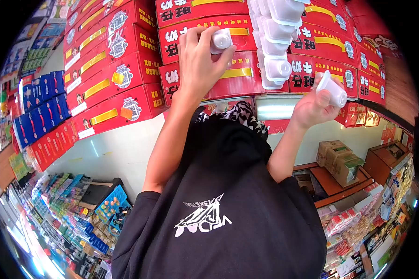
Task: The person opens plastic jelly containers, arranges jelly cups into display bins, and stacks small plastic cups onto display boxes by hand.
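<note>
My left hand is closed around a small white plastic cup, its round base towards me, above the red cartons. My right hand, at the right, grips another small white plastic cup, tilted, with its flared rim up and its base towards the lower right. Between the two hands runs a row of similar white cups, packed close together on top of the red cartons. Whether the held cups contain anything cannot be seen.
Stacks of red drink cartons rise at the left, and more red cartons at the right. Blue boxes stand at far left. Behind me are a brown cardboard box and shelves of packaged goods.
</note>
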A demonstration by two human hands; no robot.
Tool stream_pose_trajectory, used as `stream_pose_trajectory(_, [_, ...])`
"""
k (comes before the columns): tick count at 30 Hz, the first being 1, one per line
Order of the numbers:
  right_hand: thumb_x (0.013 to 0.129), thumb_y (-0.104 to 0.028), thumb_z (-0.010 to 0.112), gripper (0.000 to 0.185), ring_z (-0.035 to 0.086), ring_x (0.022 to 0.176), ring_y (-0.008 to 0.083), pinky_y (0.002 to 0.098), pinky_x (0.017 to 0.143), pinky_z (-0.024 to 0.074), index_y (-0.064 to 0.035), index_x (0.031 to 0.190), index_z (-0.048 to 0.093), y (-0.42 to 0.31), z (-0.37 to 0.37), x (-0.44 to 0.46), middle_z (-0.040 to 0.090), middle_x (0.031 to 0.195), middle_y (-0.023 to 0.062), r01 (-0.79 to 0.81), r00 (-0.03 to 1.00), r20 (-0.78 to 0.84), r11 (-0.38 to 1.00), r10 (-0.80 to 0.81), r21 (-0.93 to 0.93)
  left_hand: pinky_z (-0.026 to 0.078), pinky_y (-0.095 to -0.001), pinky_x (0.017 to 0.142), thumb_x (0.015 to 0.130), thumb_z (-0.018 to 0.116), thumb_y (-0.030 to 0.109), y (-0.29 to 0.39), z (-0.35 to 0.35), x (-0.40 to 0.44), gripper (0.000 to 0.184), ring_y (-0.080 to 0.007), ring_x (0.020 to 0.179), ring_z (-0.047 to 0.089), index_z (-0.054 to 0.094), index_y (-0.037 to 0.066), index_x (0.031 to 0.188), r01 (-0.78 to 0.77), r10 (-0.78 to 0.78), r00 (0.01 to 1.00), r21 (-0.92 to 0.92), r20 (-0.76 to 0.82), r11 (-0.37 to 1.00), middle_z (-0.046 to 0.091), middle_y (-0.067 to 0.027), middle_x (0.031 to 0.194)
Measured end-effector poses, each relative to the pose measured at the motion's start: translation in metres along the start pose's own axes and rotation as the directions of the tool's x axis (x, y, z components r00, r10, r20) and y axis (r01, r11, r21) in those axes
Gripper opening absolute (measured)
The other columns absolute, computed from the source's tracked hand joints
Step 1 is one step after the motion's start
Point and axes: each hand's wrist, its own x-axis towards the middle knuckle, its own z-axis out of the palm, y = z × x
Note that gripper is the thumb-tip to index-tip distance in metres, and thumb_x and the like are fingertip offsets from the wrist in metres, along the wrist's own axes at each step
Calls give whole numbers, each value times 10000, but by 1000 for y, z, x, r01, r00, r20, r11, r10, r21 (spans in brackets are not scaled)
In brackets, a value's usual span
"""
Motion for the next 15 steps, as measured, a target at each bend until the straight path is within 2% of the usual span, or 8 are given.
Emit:
stream_pose_trajectory(6, [755,-343,808,571,597,927,231,372,803,541,46,1085,550,-6,1,7,576,1050,112,85,996,27,996,-85,36,450,-432,861,742,784,264,-4,4,-1,443,-321,990,531,652,41,1102,-37,37,999,16,-29,999,575,-138,1060])
stream_pose_trajectory(9, [774,-415,778,562,575,796,254,387,731,500,15,1050,543,-17,11,7,567,1015,116,130,990,45,990,-132,50,464,-421,840,744,793,276,-5,4,-1,450,-307,976,546,656,54,1110,-40,41,999,28,-35,999,583,-123,1051])
stream_pose_trajectory(10, [830,-472,696,543,562,788,246,362,731,482,12,1021,538,-21,10,9,565,980,123,164,981,103,986,-163,-4,472,-413,826,749,799,284,-5,4,-1,451,-296,967,556,659,62,1116,-43,45,998,40,-41,998,586,-115,1037])
stream_pose_trajectory(13, [874,-527,618,563,560,809,233,349,740,481,13,999,523,-23,4,15,564,948,139,295,955,23,949,-295,-112,476,-412,825,746,802,288,-6,5,-1,454,-293,973,557,661,68,1118,-43,45,998,46,-39,998,593,-109,1058])
stream_pose_trajectory(14, [907,-557,547,612,565,845,257,399,764,486,12,1109,448,-14,-21,24,538,1019,161,342,938,118,928,-326,-150,470,-421,844,738,804,288,-7,5,-1,464,-303,991,552,656,69,1120,-28,28,999,26,-30,999,592,-115,1067])
stream_pose_trajectory(15, [889,-581,567,638,565,866,254,418,794,480,5,1112,453,-14,-23,28,529,1048,164,325,946,62,935,-319,-140,464,-430,863,729,805,287,-7,5,-2,473,-312,1008,546,652,71,1121,-10,11,1000,6,-20,1000,591,-121,1075])
